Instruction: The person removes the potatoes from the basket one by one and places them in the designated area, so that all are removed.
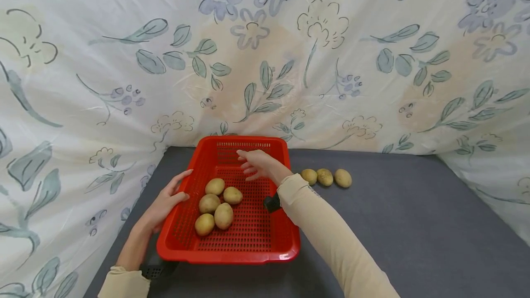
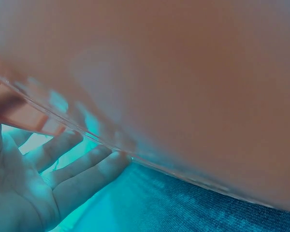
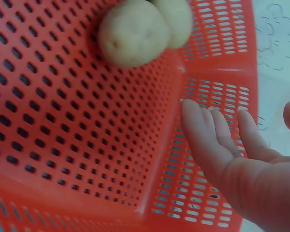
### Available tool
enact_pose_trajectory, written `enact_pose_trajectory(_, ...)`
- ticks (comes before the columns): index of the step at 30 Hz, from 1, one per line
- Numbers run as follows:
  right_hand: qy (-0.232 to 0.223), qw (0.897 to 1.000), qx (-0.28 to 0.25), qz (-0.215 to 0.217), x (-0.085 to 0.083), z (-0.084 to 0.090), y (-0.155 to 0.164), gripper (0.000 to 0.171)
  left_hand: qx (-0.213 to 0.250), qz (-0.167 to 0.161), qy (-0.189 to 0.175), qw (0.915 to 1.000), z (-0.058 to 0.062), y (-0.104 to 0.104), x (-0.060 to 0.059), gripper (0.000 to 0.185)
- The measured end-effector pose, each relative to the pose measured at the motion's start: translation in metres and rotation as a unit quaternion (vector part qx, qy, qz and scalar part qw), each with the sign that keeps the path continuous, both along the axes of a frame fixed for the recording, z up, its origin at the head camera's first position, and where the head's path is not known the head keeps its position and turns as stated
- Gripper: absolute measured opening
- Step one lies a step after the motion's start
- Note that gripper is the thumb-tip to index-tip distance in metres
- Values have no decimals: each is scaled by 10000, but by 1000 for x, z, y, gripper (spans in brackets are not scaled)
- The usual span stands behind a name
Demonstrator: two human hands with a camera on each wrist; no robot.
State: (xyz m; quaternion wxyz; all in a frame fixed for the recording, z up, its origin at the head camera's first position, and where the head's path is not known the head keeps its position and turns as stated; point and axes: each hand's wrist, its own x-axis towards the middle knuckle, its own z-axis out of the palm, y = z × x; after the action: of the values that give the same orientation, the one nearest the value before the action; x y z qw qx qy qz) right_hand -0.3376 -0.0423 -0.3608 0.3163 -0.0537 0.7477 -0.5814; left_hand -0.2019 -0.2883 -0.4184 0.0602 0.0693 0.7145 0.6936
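A red slotted plastic basket [image 1: 252, 238] holds several potatoes [image 1: 223, 215], grouped toward its left side. My left hand [image 1: 164, 203] is at the basket's left rim, thumb and fingertips on the edge. In the left wrist view, the fingers [image 2: 87, 188] of that hand stretch out against the basket's outer side. Over the back part of the basket hovers my right hand [image 1: 258, 164], fingers loosely extended and nothing in them. The right wrist view has this hand [image 3: 241, 169] in front of the slotted end wall, apart from two potatoes [image 3: 133, 34].
On the dark grey table [image 1: 393, 224], right of the basket, lie three more potatoes [image 1: 325, 177] in a row. A floral cloth [image 1: 265, 68] hangs behind the table and along both sides.
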Motion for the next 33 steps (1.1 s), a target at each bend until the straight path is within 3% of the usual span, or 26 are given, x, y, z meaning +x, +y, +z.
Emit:
enact_pose_trajectory(13, 283, 9914, 1122, 609, 18, -20, -16, 56, -44, 21, 26, 10000, -1, 0, -1, 65)
enact_pose_trajectory(19, 599, 9822, 1529, 914, 25, -27, -22, 35, -35, 55, 43, 10000, -1, 0, -1, 65)
enact_pose_trajectory(23, 830, 9767, 1695, 1020, 28, -29, -24, 24, -28, 40, 53, 10000, -1, 0, -1, 65)
enact_pose_trajectory(27, 937, 9721, 1787, 1199, 30, -29, -24, 25, 3, 29, 31, 10000, -1, 0, -1, 65)
enact_pose_trajectory(33, 935, 9716, 1769, 1262, 31, -30, -23, 21, 8, 29, 29, 10000, -2, 0, -1, 65)
